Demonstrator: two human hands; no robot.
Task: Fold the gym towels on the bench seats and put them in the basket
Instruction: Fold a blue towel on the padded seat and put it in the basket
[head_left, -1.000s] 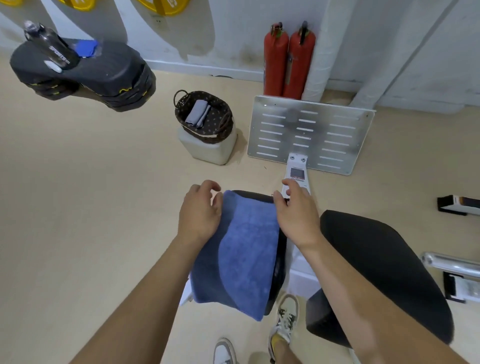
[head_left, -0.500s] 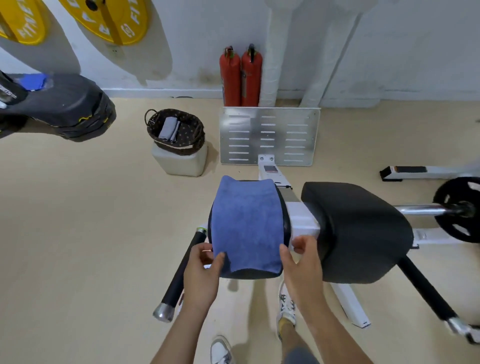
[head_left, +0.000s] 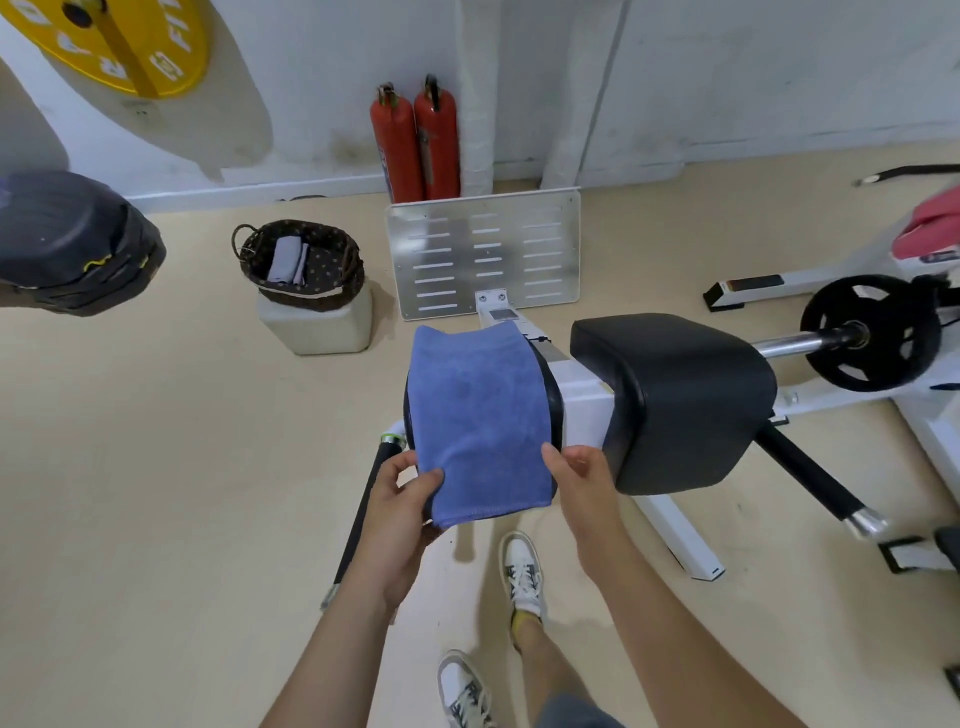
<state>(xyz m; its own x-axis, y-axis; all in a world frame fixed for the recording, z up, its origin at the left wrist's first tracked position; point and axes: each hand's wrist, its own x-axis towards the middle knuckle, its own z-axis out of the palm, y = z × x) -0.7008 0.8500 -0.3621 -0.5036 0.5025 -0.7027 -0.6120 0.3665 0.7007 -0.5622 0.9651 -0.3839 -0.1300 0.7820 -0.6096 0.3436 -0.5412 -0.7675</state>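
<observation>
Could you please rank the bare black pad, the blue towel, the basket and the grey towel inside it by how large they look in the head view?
1. black pad
2. blue towel, which lies nearer the camera than the basket, so its lead is unsure
3. basket
4. grey towel

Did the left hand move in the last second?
Yes. The left hand came from the blue towel's far edge, nearest the metal footplate, back to its near corner.

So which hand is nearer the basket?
Left. The left hand pinches the blue towel below-right of the basket; the right hand, at the towel's right edge, is farther.
</observation>
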